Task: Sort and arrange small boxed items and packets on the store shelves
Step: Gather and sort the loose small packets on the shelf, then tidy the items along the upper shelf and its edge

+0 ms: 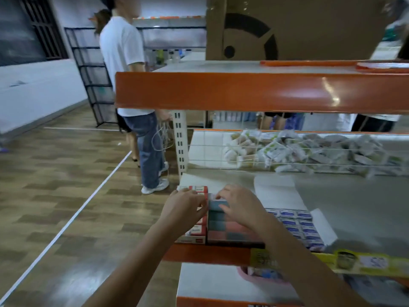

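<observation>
The right hand [240, 206] lies on the far end of a block of teal and red small boxes [230, 227]; its fingers are curled and they seem to pinch the last small teal box [218, 204] of that block, at its far top edge. The left hand [184, 207] is just to the left of it, with fingers bent over a tray of red and white boxes [195, 231], pressing or holding its far part; whether it really grips one box I cannot tell, because of the blur. The two hands almost touch each other, and the pinched box is between them, directly under the right fingertips, so the right hand is the nearer one. The long axis of both blocks goes away from the person, from the orange shelf edge [210, 254] toward the back. To the right of the right hand lies an open carton of blue and white boxes [298, 224], touching or nearly touching the teal block. Beyond the hands the shelf [354, 196] is bare grey, so I judge there is room to push forward, up to a wire divider [265, 161] with heaped packets [309, 151] behind it. To the left of the left hand the shelf ends, and a box could fall to the floor there.
</observation>
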`<state>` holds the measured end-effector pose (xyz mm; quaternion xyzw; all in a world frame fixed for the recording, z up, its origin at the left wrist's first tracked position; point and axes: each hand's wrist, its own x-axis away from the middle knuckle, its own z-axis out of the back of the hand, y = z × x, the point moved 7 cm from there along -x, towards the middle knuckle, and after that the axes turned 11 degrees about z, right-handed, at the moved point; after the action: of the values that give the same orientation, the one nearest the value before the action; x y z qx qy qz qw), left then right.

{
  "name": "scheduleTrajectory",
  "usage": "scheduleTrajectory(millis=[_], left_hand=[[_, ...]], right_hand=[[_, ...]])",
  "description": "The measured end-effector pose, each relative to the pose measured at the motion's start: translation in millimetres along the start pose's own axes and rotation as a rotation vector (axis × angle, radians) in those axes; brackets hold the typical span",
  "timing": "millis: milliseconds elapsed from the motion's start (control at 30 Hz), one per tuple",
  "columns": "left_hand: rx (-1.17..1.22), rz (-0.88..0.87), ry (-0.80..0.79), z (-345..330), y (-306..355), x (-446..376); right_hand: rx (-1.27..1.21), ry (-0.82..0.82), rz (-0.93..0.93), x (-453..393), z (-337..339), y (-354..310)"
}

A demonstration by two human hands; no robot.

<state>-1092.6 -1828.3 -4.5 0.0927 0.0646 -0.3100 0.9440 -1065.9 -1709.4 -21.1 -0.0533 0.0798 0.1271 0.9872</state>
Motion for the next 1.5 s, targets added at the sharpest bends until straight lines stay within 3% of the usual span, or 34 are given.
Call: scheduleTrajectory(millis=[267,633,900,1200,1500], left_hand=[[-0.028,-0.177,-0.037,-17,127,-70],[0.061,-0.507,-0.132,-43,404,-66],[0.093,-0.552,-0.17,-83,575,-43],[0.036,-0.482,-0.215,-137,652,-91],[0.019,-0.258,-0.267,-184,685,-189]], right_hand=[[0.044,0.04,-0.363,77,51,108],[0.049,0.108,-0.861,320,108,238],[0.001,0.111,-0.978,458,115,312],[-0.058,0.044,-1.037,529,104,407],[-0.07,0.046,-1.002,517,102,518]])
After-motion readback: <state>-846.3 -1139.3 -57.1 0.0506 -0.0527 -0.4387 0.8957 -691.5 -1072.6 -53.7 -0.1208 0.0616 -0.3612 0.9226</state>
